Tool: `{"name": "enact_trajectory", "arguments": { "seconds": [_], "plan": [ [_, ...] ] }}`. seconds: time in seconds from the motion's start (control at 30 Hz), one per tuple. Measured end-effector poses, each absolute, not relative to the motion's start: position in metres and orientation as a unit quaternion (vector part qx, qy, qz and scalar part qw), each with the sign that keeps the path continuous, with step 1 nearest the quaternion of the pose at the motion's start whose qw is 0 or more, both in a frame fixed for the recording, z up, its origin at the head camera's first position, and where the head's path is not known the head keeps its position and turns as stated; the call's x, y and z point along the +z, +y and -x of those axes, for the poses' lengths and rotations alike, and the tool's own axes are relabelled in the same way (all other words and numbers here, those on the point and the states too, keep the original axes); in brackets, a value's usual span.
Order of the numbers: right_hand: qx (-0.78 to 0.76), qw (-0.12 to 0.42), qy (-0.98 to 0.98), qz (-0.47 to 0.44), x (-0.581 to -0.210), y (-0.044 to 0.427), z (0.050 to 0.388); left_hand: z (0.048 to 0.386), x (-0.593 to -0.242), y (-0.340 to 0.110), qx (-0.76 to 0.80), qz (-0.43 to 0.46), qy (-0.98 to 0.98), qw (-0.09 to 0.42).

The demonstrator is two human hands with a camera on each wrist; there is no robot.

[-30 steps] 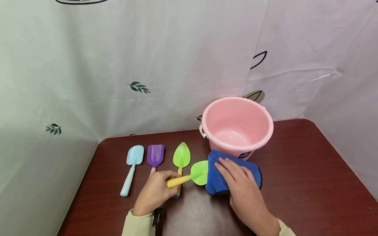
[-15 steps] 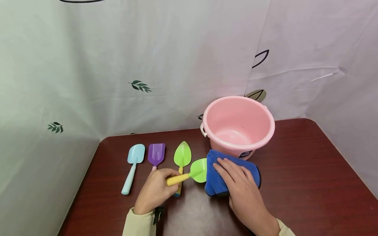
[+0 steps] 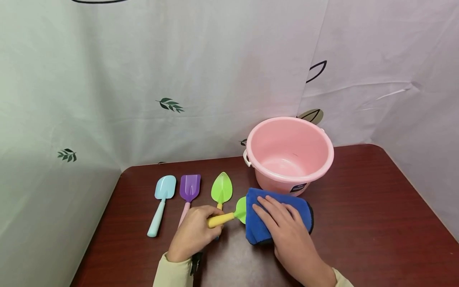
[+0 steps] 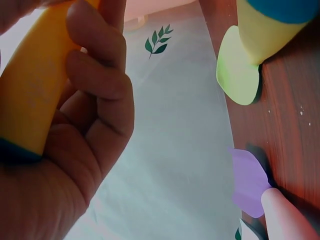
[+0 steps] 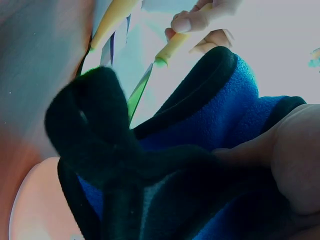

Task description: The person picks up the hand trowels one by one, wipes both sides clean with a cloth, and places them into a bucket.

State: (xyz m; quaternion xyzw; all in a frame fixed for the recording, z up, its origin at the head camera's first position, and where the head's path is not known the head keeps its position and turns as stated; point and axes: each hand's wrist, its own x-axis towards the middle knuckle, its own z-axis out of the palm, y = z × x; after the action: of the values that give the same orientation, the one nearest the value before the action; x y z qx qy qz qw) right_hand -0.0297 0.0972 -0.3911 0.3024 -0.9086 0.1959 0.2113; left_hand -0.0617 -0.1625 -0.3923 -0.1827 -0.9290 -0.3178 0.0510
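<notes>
My left hand (image 3: 195,229) grips the yellow handle of a green trowel (image 3: 220,220), fingers curled round it in the left wrist view. Its blade points right, mostly hidden under a folded blue cloth (image 3: 255,233) with dark edging. The right hand (image 3: 288,237) holds this cloth over the blade, fingers lying along the top; the right wrist view shows the thumb (image 5: 250,152) against the cloth's underside. Behind the left hand lies a second green trowel (image 3: 221,189), its yellow handle partly covered by that hand. A purple shovel (image 3: 190,187) with a pink handle lies just left of it.
A light blue shovel (image 3: 156,219) lies at the left of the dark red table (image 3: 365,223). Close behind the cloth stands a pink bucket (image 3: 270,182) with a white handle mount. A pale patterned sheet (image 3: 215,79) hangs along the back and sides.
The cloth and right hand have moved slightly left and toward me, covering more of the blade. My left hand has shifted a little right with the trowel.
</notes>
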Motion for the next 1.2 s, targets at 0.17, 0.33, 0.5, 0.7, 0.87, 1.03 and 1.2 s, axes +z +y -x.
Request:
{"name": "enact_trajectory", "arguments": {
  "seconds": [0.17, 0.33, 0.5, 0.7, 0.87, 1.03, 1.2],
  "plan": [
    [0.178, 0.181, -0.915, -0.315, -0.3929, 0.0954, 0.0284, 0.0614, -0.3935, -0.1596, -0.307, 0.196, -0.930, 0.058],
    [0.165, 0.155, -0.916, -0.332, -0.3946, 0.0935, 0.0282, 0.0613, -0.3942, -0.1573, -0.297, 0.198, -0.932, 0.059],
    [0.141, 0.107, -0.919, -0.353, -0.3943, 0.0937, 0.0277, 0.0615, -0.3931, -0.1555, -0.291, 0.201, -0.934, 0.059],
    [0.122, 0.035, -0.923, -0.363, -0.3947, 0.0941, 0.0273, 0.0615, -0.3923, -0.1544, -0.292, 0.204, -0.933, 0.060],
    [0.120, 0.027, -0.924, -0.362, -0.3977, 0.0931, 0.0277, 0.0608, -0.3917, -0.1542, -0.295, 0.207, -0.931, 0.062],
    [0.124, 0.022, -0.925, -0.358, -0.3996, 0.0923, 0.0286, 0.0610, -0.3905, -0.1553, -0.300, 0.205, -0.930, 0.061],
    [0.119, 0.018, -0.926, -0.357, -0.4001, 0.0917, 0.0291, 0.0611, -0.3903, -0.1576, -0.310, 0.202, -0.927, 0.058]
  ]
}}
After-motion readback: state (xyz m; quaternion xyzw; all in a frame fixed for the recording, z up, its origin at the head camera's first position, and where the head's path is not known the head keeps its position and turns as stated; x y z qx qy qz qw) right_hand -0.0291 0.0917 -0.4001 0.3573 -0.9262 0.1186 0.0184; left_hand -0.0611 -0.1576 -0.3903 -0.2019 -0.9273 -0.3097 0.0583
